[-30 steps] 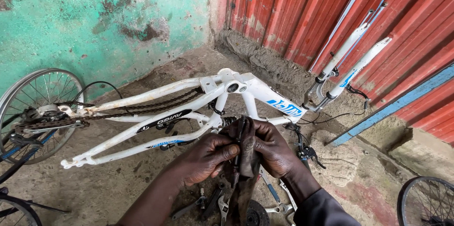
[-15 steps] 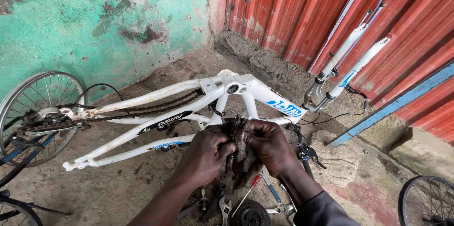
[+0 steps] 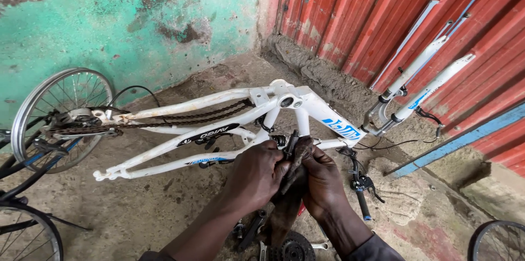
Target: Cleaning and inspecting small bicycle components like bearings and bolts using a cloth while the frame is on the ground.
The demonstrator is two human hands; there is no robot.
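Both hands (image 3: 290, 176) on perhaps a crank arm (image 3: 291, 158)

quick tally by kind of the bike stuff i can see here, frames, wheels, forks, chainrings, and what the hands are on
White bike frame: 1
Wheels, whole or partly in view: 3
White suspension fork: 1
Toothed chainring on the ground: 1
Dark greasy part gripped by left hand and right hand: 1
Total: 7

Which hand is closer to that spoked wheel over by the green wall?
Left. The left hand sits on the side toward the spoked wheel, though well apart from it. The right hand is farther, beyond the left.
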